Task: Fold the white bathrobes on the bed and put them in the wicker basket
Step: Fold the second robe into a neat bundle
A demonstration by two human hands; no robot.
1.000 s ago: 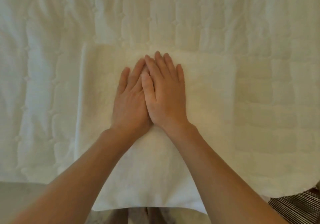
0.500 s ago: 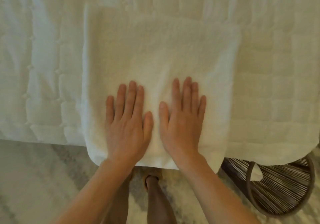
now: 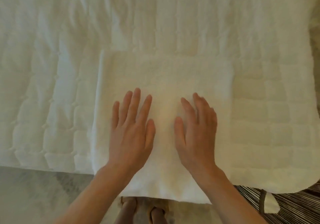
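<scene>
A folded white bathrobe (image 3: 166,75) lies as a flat square on the near edge of the bed, its front edge hanging slightly over the side. My left hand (image 3: 132,130) lies flat on its near left part with fingers straight and spread. My right hand (image 3: 197,130) is beside it, fingers straight, tilted a little and blurred, just over or touching the cloth. The wicker basket (image 3: 294,204) shows at the bottom right, on the floor under the bed's corner, with a bit of white cloth (image 3: 270,204) inside.
The quilted white bedspread (image 3: 69,68) covers the bed all around the robe. Grey patterned floor (image 3: 34,194) runs along the bottom left. My feet (image 3: 143,210) stand just below the robe's front edge. The bed's right edge is at the far right.
Both hands slid back from the robe's middle toward me and moved apart. In the newest frame the right hand tilts up on its edge; the view has shifted.
</scene>
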